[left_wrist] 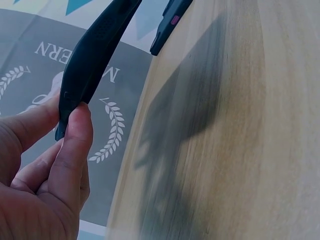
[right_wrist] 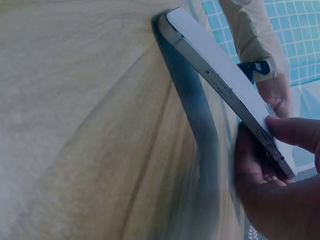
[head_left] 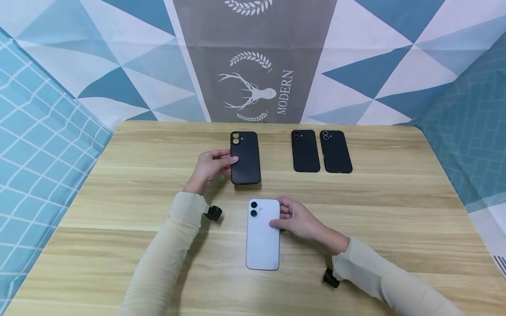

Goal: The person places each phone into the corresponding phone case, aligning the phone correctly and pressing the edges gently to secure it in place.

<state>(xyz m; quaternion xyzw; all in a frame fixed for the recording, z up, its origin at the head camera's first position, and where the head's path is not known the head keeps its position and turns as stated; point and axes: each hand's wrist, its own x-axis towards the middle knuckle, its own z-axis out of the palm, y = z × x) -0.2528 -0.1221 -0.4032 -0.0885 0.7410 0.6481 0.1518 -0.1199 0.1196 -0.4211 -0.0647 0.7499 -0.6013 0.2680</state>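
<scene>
A black phone case (head_left: pixel 246 160) with an open camera cutout is pinched along its left edge by my left hand (head_left: pixel 211 166). In the left wrist view the case (left_wrist: pixel 92 65) is seen edge-on, thumb and fingers on its two faces, its shadow falling on the wood. My right hand (head_left: pixel 298 221) grips the upper right edge of a white phone (head_left: pixel 261 245), whose back with two camera lenses faces up. From the right wrist view, the phone (right_wrist: pixel 225 82) is tilted, its far end close to the tabletop, thumb on the back and fingers underneath.
Two more black cases or phones lie side by side near the back of the wooden table (head_left: pixel 395 197): one on the left (head_left: pixel 306 151), one on the right (head_left: pixel 337 152). A patterned cloth (head_left: pixel 253 66) rises behind the table's far edge.
</scene>
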